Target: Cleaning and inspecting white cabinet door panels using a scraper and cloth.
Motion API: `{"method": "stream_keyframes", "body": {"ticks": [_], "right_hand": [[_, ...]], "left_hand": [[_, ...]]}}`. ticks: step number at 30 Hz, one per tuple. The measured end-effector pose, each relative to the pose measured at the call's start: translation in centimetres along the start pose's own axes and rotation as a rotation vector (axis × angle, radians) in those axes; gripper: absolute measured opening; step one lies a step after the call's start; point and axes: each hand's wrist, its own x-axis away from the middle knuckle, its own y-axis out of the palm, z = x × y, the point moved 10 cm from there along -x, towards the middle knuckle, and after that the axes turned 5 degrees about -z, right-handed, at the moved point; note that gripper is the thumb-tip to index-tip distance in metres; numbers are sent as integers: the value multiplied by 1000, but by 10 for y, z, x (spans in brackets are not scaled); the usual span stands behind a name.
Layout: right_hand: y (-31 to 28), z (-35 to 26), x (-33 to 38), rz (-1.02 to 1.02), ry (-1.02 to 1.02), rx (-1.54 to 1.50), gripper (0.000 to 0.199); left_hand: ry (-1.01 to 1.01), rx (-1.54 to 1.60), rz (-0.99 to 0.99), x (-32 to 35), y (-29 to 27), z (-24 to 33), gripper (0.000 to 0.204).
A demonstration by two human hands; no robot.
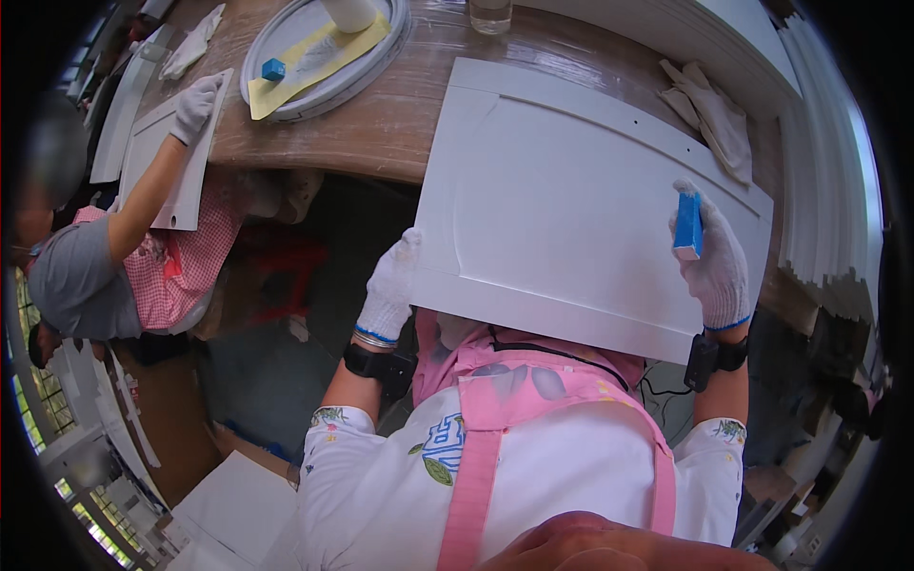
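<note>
A white cabinet door panel (571, 205) with a recessed middle lies tilted, its far part on the table and its near edge over my lap. My left hand (391, 278), in a white knit glove, is closed on the panel's left edge, thumb up. My right hand (716, 266), gloved alike, grips a blue sanding block (687, 226) over the panel's right part. The palm hides some of the block. Two small dark holes show near the panel's far edge.
A round white lid (388, 59) on the wrapped table (314, 143) bears a yellow sheet (309, 73), a small blue block (273, 69) and a white cylinder. Cloth gloves (709, 119) lie far right, beside stacked white strips (826, 171). A co-worker's gloved hand (197, 107) rests on another panel, left.
</note>
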Motion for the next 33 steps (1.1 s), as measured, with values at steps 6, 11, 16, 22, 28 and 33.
{"method": "stream_keyframes", "body": {"ticks": [6,11,16,22,28,33], "right_hand": [[160,-26,-53,-365,-37,159,40],[276,-22,-113,-328,-221,567,33],[349,-12,-156,-243,-791,1190,38],[426,24,-157,-499,-948,1433,35],[413,48,-189,-493,-843,1400,36],[400,27,-149,-484,-1266,1494,33]], "left_hand": [[39,225,-88,0,14,-6,60],[-18,209,-124,-1,14,-8,50],[92,104,-64,5,6,6,41],[176,-155,-111,0,3,-26,48],[207,-141,-215,2,15,4,47],[-13,-44,-105,21,18,41,41]]}}
